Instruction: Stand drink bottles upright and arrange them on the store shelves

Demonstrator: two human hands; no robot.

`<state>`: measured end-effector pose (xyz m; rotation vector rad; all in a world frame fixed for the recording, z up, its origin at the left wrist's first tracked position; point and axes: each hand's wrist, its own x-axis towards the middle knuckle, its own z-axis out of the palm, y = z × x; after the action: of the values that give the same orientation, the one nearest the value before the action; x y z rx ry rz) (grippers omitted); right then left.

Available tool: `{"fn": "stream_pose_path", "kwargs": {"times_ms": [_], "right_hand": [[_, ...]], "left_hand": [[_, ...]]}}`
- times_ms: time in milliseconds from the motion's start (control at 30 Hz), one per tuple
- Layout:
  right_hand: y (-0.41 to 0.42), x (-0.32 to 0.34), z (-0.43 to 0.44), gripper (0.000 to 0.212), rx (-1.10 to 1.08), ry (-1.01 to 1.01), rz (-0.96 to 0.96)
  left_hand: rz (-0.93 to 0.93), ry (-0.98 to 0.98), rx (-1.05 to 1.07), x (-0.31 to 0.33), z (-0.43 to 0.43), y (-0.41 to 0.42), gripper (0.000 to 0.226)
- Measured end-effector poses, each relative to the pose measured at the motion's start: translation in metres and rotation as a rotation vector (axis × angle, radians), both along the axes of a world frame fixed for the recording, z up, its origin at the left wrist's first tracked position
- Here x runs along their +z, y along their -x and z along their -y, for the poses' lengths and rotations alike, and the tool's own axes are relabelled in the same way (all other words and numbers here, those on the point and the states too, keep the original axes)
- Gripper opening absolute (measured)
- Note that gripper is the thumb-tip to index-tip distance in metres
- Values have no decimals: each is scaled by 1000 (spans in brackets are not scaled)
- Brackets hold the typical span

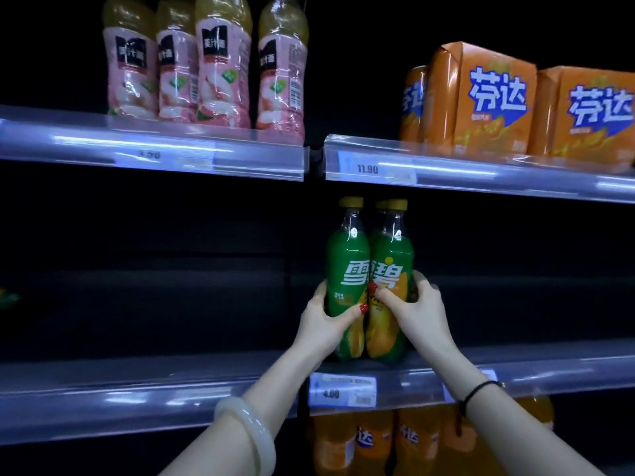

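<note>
Two green soda bottles with yellow caps stand upright side by side at the front of the middle shelf (536,371). My left hand (323,319) grips the left green bottle (347,266) around its lower half. My right hand (417,310) grips the right green bottle (391,255) from the right side, thumb across its label. A third yellow cap shows just behind the right bottle.
Several pink-labelled juice bottles (206,63) stand on the upper left shelf. Orange drink cartons (494,97) fill the upper right shelf. Orange soda bottles (378,438) stand on the shelf below. The middle shelf to the left is dark, with a small green object (7,297) at its far left edge.
</note>
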<state>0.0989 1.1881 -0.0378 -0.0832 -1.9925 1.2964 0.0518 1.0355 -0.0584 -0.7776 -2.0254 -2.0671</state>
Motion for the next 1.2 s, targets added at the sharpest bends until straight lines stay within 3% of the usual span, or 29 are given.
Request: {"fn": "stream_pose_path", "kwargs": {"times_ms": [233,667,967,1100,1200], "right_hand": [[-1,-9,0,61,93,26,-21],[21,-15,-6,56,119,146,-37],[14,-17,0,67,130,166,12],[-7,-20,14,89,-81,-43,20],[-22,-23,36,85,-288,-350,-76]], "left_hand": [[-28,-9,131,-4,-17,9,63],[-6,20,167,-2,-23,13,62],[-18,159,157,6,-15,11,67],[-51,245,85,8,0,8,80],[-72,324,96,7,24,6,91]]}}
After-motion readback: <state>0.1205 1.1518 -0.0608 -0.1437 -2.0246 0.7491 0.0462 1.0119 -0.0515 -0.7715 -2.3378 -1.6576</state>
